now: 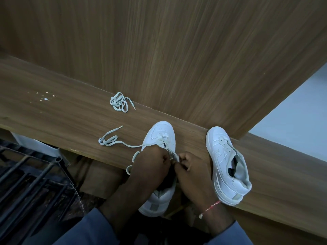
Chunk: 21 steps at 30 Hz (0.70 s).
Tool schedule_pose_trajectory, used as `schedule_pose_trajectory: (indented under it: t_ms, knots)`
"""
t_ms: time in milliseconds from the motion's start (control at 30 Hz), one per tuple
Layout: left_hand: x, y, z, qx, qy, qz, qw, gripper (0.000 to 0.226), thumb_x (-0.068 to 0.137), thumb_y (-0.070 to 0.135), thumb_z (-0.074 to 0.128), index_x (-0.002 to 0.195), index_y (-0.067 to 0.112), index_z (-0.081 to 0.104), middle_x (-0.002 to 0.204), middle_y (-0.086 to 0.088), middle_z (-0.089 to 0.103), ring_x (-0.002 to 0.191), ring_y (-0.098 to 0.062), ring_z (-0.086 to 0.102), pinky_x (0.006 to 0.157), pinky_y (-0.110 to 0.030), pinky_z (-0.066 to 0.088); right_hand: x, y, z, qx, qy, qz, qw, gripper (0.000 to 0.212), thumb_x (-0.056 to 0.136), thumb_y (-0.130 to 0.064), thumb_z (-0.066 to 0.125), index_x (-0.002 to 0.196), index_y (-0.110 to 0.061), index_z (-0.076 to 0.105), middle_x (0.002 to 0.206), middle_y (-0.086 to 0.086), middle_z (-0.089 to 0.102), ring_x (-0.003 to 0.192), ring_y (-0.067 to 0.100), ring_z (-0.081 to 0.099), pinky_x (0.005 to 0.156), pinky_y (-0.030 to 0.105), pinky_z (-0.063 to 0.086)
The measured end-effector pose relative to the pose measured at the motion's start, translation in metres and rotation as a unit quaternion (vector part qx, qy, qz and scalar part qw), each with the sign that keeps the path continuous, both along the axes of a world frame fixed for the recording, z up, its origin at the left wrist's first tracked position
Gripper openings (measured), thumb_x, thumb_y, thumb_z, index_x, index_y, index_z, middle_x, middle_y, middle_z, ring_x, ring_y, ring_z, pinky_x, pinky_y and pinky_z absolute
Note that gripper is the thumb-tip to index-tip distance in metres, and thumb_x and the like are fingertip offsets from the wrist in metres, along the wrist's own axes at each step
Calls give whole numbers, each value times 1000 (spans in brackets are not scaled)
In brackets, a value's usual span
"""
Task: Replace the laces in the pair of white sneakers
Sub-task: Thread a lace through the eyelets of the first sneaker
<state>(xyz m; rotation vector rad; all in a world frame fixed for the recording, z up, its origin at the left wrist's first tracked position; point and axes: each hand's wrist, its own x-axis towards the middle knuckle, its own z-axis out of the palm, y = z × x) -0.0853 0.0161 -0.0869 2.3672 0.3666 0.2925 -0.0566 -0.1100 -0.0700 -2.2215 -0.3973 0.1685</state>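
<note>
- Hands nearest: we see the left hand and right hand both pinching the lace over the near sneaker, whose heel overhangs the wood-grain bench.
- The second sneaker sits just to its right.
- A spare lace lies coiled farther back, near the upright wooden panel.

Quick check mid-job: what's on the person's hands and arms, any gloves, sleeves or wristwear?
No gloves: the left hand and right hand are bare. Blue-grey fabric covers the upper forearms, the left sleeve and right sleeve stopping well short of the wrists. A thin red thread band with a small white end circles the right wrist.
</note>
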Motion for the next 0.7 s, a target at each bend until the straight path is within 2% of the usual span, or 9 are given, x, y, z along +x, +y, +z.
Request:
schedule_pose_trajectory:
  t_ms: [100,233,367,467,600,700]
  knots:
    - [1,0,2,26,29,-1,999,22,91,29,52,91,19,71,89,-1,67,87,-19,61,77,-29,46,3,-2,-1,10,15,13,1000,12,92,-20,63,82,-20,71,75,-10,74,72,5,68,71,33,54]
    - [1,-1,0,41,13,1,999,24,91,32,50,89,21,72,88,2,68,81,-15,60,74,-27,47,6,-5,-1,50,102,11,993,17,95,-22,60,82,-25,72,75,-1,74,77,21,71,78,52,57]
    - [0,0,2,42,-16,-9,999,22,91,30,51,91,22,72,90,2,67,81,-14,59,72,-26,45,8,-7,0,106,191,-11,976,27,96,-10,57,79,-21,75,79,7,75,78,26,70,85,57,54]
    - [0,-2,0,55,-11,-17,998,23,90,31,50,93,21,71,91,2,66,84,-14,59,70,-24,39,10,-8,3,148,248,-20,957,24,97,-4,54,85,-12,73,82,13,74,77,29,66,81,55,54]
    - [0,-1,-1,36,-2,-5,999,20,87,28,52,81,20,69,76,3,63,71,-13,54,66,-25,42,12,-10,5,181,294,-19,938,19,99,-3,50,92,-5,68,80,11,71,67,23,64,63,32,56]
    - [0,-1,-1,15,0,-4,1000,20,89,27,53,83,20,71,79,2,66,74,-14,57,70,-27,45,13,-10,5,194,313,-18,929,20,100,-3,48,92,-6,66,76,8,71,60,19,64,56,27,55]
